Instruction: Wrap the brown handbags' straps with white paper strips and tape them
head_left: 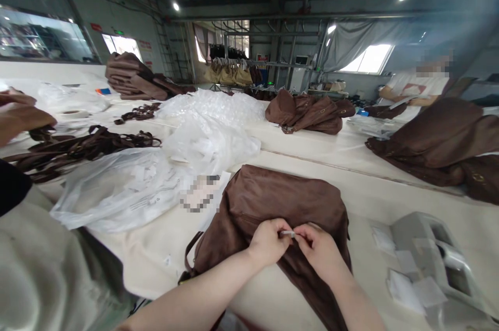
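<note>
A brown leather-like bag lies on the pale table in front of me, its strap end hanging at the left side. Above its middle, my left hand pinches one end of a small whitish strip. The fingers of my right hand are closed on the strip's other end, close beside the left fingertips. What the strip is cannot be made out.
Clear plastic bags and bubble wrap lie left and ahead, near dark straps. A grey tape dispenser stands at right. More brown bags are behind. A person stands at the far right; another person's clothing shows at left.
</note>
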The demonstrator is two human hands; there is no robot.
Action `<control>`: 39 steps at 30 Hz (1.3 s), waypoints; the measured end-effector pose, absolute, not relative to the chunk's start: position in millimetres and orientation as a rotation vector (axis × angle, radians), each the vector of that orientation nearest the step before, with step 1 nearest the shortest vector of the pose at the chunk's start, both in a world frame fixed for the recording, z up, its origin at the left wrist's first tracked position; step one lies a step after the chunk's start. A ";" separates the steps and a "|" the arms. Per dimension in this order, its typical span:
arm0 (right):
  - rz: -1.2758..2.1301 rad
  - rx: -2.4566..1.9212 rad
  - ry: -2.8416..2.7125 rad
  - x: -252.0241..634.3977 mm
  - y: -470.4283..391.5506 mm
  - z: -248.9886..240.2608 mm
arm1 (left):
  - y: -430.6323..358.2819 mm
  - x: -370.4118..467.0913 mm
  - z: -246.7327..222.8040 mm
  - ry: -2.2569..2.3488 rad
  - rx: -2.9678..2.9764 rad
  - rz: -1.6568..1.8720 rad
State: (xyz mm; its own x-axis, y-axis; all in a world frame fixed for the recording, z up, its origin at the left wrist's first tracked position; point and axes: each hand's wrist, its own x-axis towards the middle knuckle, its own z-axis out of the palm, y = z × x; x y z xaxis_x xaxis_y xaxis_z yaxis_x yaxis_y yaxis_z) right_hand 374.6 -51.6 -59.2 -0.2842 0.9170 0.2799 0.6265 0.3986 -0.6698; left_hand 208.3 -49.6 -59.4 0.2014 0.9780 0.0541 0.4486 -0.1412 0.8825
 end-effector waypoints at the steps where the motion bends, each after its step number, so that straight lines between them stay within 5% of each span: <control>1: 0.555 -1.311 -2.035 374.8 -51.2 -58.5 | -48.1 209.0 -59.1 1.353 1.676 0.842; 21: -0.156 -1.488 -2.464 363.6 -76.9 -40.9 | -27.1 214.6 -41.0 1.122 1.059 0.687; 39: 0.043 -1.579 -2.078 408.5 -137.2 -20.5 | -33.3 206.6 -51.1 1.158 1.231 0.584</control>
State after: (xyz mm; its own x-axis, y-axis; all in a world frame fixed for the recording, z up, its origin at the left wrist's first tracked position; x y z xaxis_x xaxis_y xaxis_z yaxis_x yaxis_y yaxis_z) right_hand 408.5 -137.2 -20.5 -0.1805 0.9051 0.3851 0.8884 0.3180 -0.3309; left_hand 206.6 -33.3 -51.1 0.3606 0.8609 -0.3589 0.2225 0.2943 0.9295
